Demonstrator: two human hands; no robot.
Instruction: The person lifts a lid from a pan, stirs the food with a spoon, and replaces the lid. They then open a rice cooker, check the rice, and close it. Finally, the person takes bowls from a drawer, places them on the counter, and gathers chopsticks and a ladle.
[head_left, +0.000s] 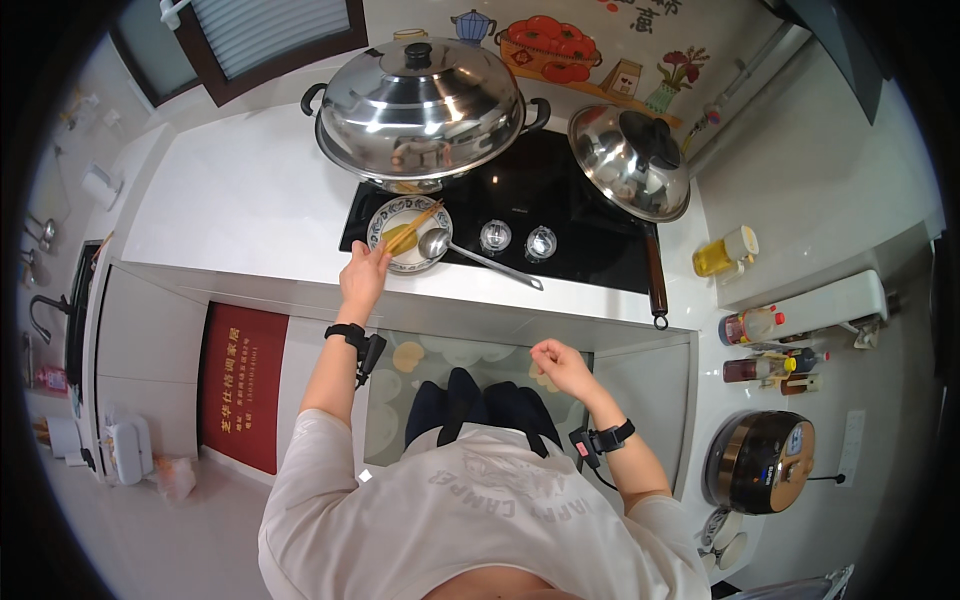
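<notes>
My left hand (363, 276) is over the near left rim of a patterned plate (380, 217). Its fingertips close on the near ends of a pair of wooden chopsticks (421, 220), which slant across the plate to its far right rim. Partly under the chopsticks lies a yellow-green piece (401, 240), its kind unclear. A metal ladle (434, 244) rests its bowl on the plate's right side, and its handle runs right over the hob's front edge. Loosely curled, with nothing visible in it, my right hand (559, 366) hangs in front of the counter.
A large lidded steel pot (420, 105) stands behind the plate. On the right of the black glass hob (592, 259) is a lidded wok (628, 163), its handle (656, 281) projecting forward. An oil jug (724, 252), bottles (754, 367) and a rice cooker (761, 461) line the right counter.
</notes>
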